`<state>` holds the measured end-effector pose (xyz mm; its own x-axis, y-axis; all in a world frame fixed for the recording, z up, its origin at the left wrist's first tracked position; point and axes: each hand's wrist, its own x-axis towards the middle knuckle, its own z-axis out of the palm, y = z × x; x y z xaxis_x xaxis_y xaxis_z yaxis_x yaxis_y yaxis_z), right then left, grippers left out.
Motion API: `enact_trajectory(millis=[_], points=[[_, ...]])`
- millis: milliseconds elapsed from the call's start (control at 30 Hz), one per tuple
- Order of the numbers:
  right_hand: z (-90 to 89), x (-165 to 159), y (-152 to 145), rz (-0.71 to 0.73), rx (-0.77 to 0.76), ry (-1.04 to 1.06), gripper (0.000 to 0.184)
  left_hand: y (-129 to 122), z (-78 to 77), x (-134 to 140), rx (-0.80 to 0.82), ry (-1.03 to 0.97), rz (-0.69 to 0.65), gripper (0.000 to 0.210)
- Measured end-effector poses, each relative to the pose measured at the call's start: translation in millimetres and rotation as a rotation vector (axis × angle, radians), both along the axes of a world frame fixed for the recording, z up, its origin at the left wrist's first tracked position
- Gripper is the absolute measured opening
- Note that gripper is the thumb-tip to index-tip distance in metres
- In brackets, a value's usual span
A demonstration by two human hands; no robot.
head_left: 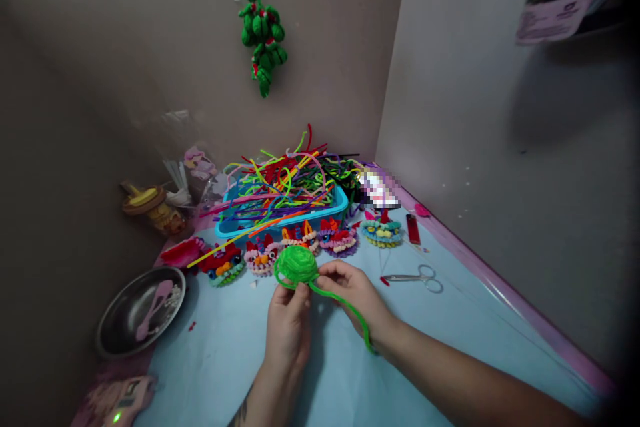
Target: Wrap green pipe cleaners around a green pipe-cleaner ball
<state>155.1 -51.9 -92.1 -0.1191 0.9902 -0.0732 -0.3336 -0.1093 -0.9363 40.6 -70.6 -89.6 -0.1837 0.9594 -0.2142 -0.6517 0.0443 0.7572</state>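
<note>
A bright green ball of yarn [297,264] is held up between my two hands over the light blue table. My left hand [290,320] pinches it from below, with the thumb at its lower edge. At the ball's right side, my right hand [355,290] has its fingers closed on the green strand [350,308]. The strand's tail runs across that hand and hangs down by the wrist. Behind the ball stand several colourful fuzzy animal-face figures, among them an orange one [300,235] and a purple-and-red one [339,237].
A blue basket [281,227] overflows with pipe cleaners at the back. Scissors [415,277] and a red lighter [413,229] lie to the right. At left are a metal bowl [107,320] and a pink device [120,403]. A green ornament [263,33] hangs on the wall.
</note>
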Motion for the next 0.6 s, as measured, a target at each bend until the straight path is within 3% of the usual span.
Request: enact_trajectory(millis=[100, 233, 400, 500, 600], points=[[1.9, -4, -2, 0.055, -0.167, 0.258, 0.031, -1, -2.8, 2, -0.003, -0.015, -0.027, 0.032], [6.3, -5, -3, 0.105, -0.211, 0.407, 0.03, -4, -2.4, 5, -0.018, -0.011, -0.095, 0.031], [4.0, 3, 4, 0.071, -0.088, 0.164, 0.025, -1, 4.9, 2, 0.04, -0.066, -0.074, 0.035], [2.8, 7, 7, -0.033, 0.054, -0.055, 0.02, 2, 5.9, 0, 0.027, -0.081, -0.079, 0.036], [3.5, 8, 7, -0.132, 0.098, -0.165, 0.016, 3, 3.4, 1, 0.01, -0.101, -0.093, 0.034]])
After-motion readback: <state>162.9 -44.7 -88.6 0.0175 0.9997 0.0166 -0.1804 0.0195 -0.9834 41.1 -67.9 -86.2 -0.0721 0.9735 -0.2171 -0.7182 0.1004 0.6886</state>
